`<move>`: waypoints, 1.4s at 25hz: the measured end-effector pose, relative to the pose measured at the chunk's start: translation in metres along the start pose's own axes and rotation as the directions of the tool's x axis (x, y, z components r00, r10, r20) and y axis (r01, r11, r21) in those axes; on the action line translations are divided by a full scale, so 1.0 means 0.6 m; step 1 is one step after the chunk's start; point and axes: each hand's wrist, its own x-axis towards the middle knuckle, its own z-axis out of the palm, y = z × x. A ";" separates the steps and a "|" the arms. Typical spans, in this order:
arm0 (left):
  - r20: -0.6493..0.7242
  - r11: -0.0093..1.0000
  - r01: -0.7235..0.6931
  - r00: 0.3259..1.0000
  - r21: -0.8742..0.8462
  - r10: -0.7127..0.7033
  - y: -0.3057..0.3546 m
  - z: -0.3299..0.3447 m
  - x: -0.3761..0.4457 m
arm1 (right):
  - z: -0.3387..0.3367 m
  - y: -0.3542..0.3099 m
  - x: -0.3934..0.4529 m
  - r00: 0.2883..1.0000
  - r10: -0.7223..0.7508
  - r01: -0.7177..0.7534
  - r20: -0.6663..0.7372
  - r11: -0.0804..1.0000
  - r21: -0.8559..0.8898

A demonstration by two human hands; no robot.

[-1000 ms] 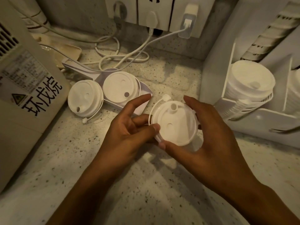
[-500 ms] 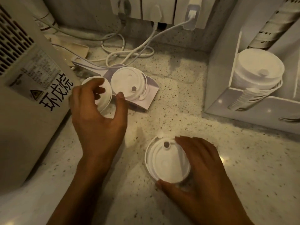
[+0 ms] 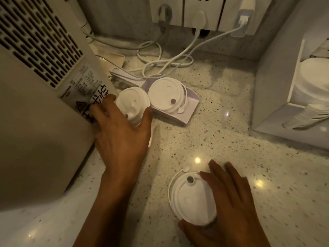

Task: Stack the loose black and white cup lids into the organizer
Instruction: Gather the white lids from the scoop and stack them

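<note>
My left hand [image 3: 122, 132] closes around a white cup lid [image 3: 132, 102] beside the appliance, thumb on its right rim and fingers on its left. A second white lid [image 3: 165, 94] lies just to the right, resting on a white scoop. My right hand [image 3: 231, 207] holds a third white lid [image 3: 188, 198] flat on the counter near the front, fingers on its right side and thumb under its near rim. The white organizer [image 3: 270, 97] stands at the right with a stack of white lids [image 3: 313, 81] inside. No black lids are visible.
A beige appliance [image 3: 35, 86] with vent holes fills the left side. The white scoop [image 3: 188, 107] lies behind my left hand. White cables [image 3: 169, 57] coil below the wall sockets [image 3: 201, 13]. Speckled stone counter [image 3: 231, 132] lies between the hands and the organizer.
One second ago both hands held one lid in the air. The right hand lowered it onto the counter and keeps it there. The left hand reached to the leftmost lid and closed on it.
</note>
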 end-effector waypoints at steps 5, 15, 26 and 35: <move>0.010 0.999 -0.035 0.999 -0.003 0.035 -0.005 0.020 0.002 | 0.008 0.009 -0.001 1.000 -0.027 0.027 -0.010 0.999 -0.022; -0.026 0.986 -0.118 0.993 -0.117 0.116 -0.013 0.033 0.011 | 0.004 0.004 -0.002 1.000 0.005 -0.006 0.019 1.000 0.009; 0.014 0.783 -0.294 0.933 -0.548 0.360 0.037 0.008 -0.038 | -0.039 -0.011 0.004 0.966 0.119 -0.145 0.229 0.984 0.101; 0.191 0.636 -0.431 0.712 -0.640 0.676 0.071 0.018 -0.094 | -0.194 -0.005 0.104 0.775 0.510 -0.602 0.373 0.418 0.680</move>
